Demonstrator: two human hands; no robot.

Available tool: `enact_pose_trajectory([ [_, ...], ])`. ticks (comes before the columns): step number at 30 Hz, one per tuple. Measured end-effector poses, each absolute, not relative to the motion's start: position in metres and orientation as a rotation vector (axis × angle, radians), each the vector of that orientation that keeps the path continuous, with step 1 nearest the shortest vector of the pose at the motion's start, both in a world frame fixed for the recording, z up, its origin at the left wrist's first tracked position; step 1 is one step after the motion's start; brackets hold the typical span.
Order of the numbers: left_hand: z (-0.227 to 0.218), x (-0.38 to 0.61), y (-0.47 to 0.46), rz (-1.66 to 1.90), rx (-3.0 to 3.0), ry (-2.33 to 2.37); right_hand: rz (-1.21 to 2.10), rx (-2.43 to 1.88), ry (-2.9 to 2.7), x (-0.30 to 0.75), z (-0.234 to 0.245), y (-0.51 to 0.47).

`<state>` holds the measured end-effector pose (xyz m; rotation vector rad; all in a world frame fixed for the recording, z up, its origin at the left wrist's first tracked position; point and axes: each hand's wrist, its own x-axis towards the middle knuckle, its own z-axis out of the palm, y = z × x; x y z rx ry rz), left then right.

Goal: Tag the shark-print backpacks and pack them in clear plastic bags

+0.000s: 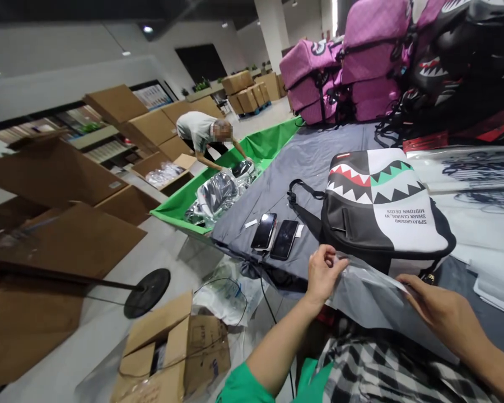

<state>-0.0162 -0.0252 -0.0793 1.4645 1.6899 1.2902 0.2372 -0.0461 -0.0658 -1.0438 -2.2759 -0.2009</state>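
Observation:
A black and white backpack (382, 215) with a shark-mouth print lies flat on the grey table cover (302, 162). In front of it I hold a clear plastic bag (369, 296) at the table's near edge. My left hand (324, 274) pinches the bag's left corner, fingers closed on the film. My right hand (439, 308) grips the bag's right side, fingers pressed on it. The bag's open edge sits against the backpack's near end.
Two phones (274, 234) lie left of the backpack. Pink backpacks (344, 73) and dark ones (466, 56) are stacked at the back. Another person (205, 134) bends over a green bin (218, 190) of bagged items. Cardboard boxes (59, 224) crowd the left; an open box (172, 347) stands below.

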Motion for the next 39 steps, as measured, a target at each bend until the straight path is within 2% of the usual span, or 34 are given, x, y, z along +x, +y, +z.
enact_pose_trajectory([
  [4,-0.059,-0.007,-0.056,1.519,1.934,1.564,-0.059,-1.039,-2.282,0.241,-0.062,-0.05],
  [7,-0.054,0.012,-0.067,1.266,2.384,1.258,-0.035,-1.052,-2.264,0.242,-0.064,-0.053],
  [10,-0.072,0.027,-0.053,1.029,2.617,1.256,-0.066,-1.069,-2.25,0.238,-0.068,-0.056],
  [13,-0.101,0.029,-0.034,1.029,2.716,1.212,-0.053,-1.123,-2.238,0.241,-0.072,-0.062],
  [17,-0.125,0.019,-0.023,1.287,2.746,1.015,0.131,-1.396,-1.995,0.267,-0.073,-0.079],
  [22,-0.131,0.006,-0.024,1.418,2.77,0.802,0.452,-1.49,-1.744,0.296,-0.062,-0.081],
  [28,-0.125,-0.003,-0.027,1.301,2.891,0.819,0.487,-1.467,-1.553,0.271,-0.073,-0.032],
  [32,-0.111,0.001,-0.032,1.14,2.928,0.934,0.325,-1.491,-1.513,0.264,-0.084,-0.018],
  [35,-0.105,0.006,-0.035,1.144,2.864,0.977,-0.031,-1.511,-1.477,0.268,-0.082,-0.034],
  [39,-0.1,0.008,-0.034,1.135,2.841,0.989,-0.342,-1.169,-1.883,0.27,-0.068,-0.057],
])
